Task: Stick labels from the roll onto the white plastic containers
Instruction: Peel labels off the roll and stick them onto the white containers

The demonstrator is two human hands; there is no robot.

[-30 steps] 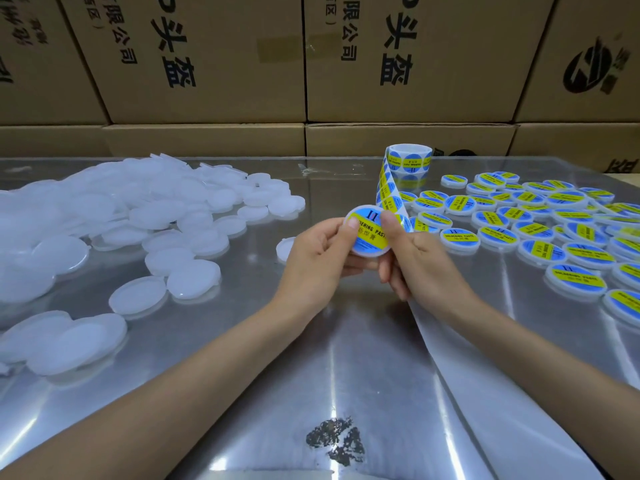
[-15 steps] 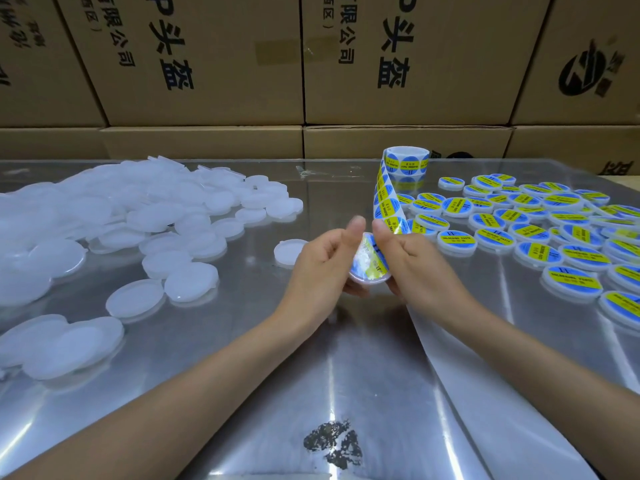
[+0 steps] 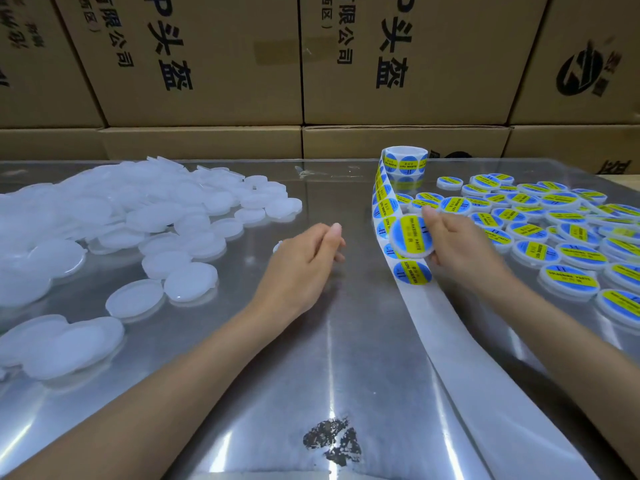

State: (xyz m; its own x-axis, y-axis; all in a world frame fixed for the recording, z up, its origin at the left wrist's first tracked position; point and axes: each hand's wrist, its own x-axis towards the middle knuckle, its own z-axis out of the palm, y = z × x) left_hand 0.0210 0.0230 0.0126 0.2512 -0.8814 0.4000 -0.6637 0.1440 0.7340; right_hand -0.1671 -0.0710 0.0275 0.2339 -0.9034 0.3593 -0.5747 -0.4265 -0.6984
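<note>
My right hand (image 3: 460, 244) grips a round white container with a fresh blue-and-yellow label (image 3: 412, 236), held upright on edge above the label strip. My left hand (image 3: 308, 258) hovers just left of it, fingers loosely curled, holding nothing. The label roll (image 3: 405, 162) stands at the back centre; its strip of blue-and-yellow labels (image 3: 386, 202) runs forward, and bare white backing paper (image 3: 467, 368) trails to the front edge. Several plain white containers (image 3: 131, 216) lie in a pile on the left. One small white container (image 3: 278, 245) peeks out behind my left hand.
Several labelled containers (image 3: 554, 230) cover the right side of the shiny metal table (image 3: 311, 358). Cardboard boxes (image 3: 207, 64) form a wall along the table's far edge. A dark worn patch (image 3: 332, 441) marks the table near the front.
My left hand has let go of the labelled container and drawn away to the left. My right hand has carried the container to the right, its label now facing me.
</note>
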